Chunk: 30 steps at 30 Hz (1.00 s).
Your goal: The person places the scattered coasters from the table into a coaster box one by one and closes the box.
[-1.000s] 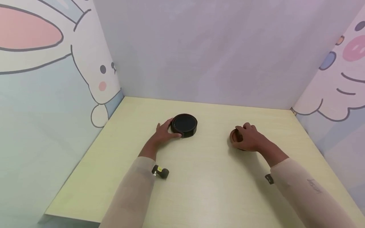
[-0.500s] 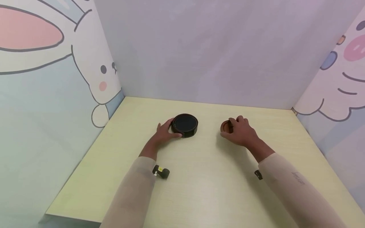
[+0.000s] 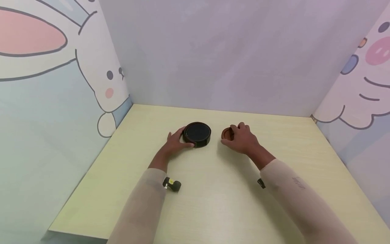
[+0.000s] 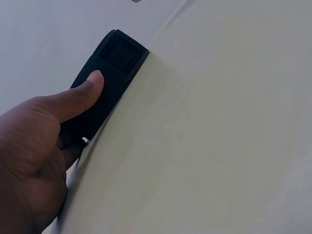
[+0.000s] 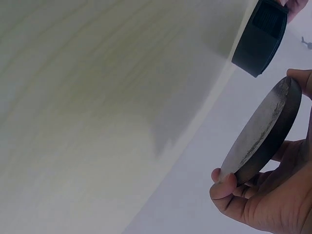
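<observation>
A black round coaster holder [image 3: 197, 132] stands on the table, with a window-like opening in its side wall [image 4: 108, 95]. My left hand [image 3: 175, 143] grips its left side, thumb on the near wall and fingers reaching round behind. Just to the right, my right hand [image 3: 242, 139] holds a brown round coaster [image 3: 226, 134] above the tabletop. In the right wrist view that coaster [image 5: 263, 131] is tilted, showing a pale underside and a dark rim, pinched at its edge between thumb and fingers. A small gap separates it from the holder [image 5: 253, 53].
The pale wooden table [image 3: 189, 203] ends at a plain lilac wall [image 3: 213, 57] behind. Cartoon-printed walls flank it on the left [image 3: 61, 118] and right [image 3: 359, 84]. A small black wrist camera [image 3: 172, 184] is strapped at the left sleeve.
My right hand has carried the coaster leftward and slightly away, close to the coaster holder. My left hand and the holder have stayed in place.
</observation>
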Tool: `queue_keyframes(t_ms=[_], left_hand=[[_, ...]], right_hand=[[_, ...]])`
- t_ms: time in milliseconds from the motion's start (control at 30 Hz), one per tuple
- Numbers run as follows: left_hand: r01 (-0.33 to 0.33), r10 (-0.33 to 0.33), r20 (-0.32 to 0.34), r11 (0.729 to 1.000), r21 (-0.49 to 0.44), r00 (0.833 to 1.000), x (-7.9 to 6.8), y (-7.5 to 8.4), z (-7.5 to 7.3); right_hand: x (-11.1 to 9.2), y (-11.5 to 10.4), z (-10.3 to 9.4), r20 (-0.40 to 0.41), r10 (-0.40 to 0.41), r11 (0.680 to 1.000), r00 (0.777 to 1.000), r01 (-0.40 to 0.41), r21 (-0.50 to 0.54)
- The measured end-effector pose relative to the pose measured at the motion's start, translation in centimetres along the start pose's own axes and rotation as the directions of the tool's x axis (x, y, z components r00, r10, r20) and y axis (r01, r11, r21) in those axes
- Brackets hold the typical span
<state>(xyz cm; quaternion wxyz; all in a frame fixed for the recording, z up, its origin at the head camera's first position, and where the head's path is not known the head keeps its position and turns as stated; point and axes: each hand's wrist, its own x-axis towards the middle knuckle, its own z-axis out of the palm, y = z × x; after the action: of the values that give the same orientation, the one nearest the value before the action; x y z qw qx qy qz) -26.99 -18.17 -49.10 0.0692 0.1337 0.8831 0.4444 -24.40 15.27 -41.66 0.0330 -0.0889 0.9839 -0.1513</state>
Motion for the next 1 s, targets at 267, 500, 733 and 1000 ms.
queue_keyframes(t_ms=[267, 500, 733, 1000], left_hand=[[0.016, -0.016, 0.003, 1.000, 0.004, 1.000, 0.0, -0.2, -0.1], [0.055, -0.055, 0.011, 0.998, -0.004, 0.998, 0.0, 0.0, 0.0], [0.075, -0.075, 0.010, 0.997, -0.011, 0.997, -0.2, 0.1, 0.4], [0.062, -0.063, 0.008, 0.997, 0.033, 0.998, -0.2, 0.4, 0.1]], right_hand=[[1.4, -2.4, 0.8, -0.001, -0.009, 0.999, 1.000, 0.009, 0.034], [2.1, -4.9, 1.7, 0.022, -0.014, 0.999, 1.000, 0.013, 0.052], [2.8, -6.9, 2.6, 0.034, -0.017, 0.999, 0.999, 0.015, 0.047], [4.1, -9.2, 3.0, 0.038, -0.012, 1.000, 0.999, 0.011, 0.020]])
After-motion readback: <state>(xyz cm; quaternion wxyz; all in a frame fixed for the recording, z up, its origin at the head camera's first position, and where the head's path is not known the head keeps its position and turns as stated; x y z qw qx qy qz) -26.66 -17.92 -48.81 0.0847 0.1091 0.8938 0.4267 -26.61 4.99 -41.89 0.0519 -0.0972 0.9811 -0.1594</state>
